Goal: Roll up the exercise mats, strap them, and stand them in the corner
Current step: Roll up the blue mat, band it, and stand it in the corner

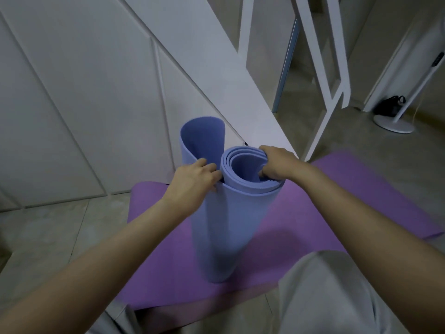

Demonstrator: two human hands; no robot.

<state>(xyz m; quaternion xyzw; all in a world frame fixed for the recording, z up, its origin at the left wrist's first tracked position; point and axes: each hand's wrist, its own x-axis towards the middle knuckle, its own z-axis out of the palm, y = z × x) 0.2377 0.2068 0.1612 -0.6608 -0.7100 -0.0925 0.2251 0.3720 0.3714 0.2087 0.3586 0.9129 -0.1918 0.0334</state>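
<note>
Grip: 2 hands (195, 180) (277, 165), 1 blue mat (228, 225)

Left grip (195, 177): bare forearm extended forward from lower left; fingers curled, pinching the loose edge of the blue mat (228, 225). Right grip (277, 165): bare forearm extended from lower right; fingers hooked over the mat's rolled rim.

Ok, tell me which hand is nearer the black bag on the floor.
Right. The right hand grips the rim of the rolled blue foam mat, left of the black bag; the left hand pinches the mat's loose flap, farther left.
</note>
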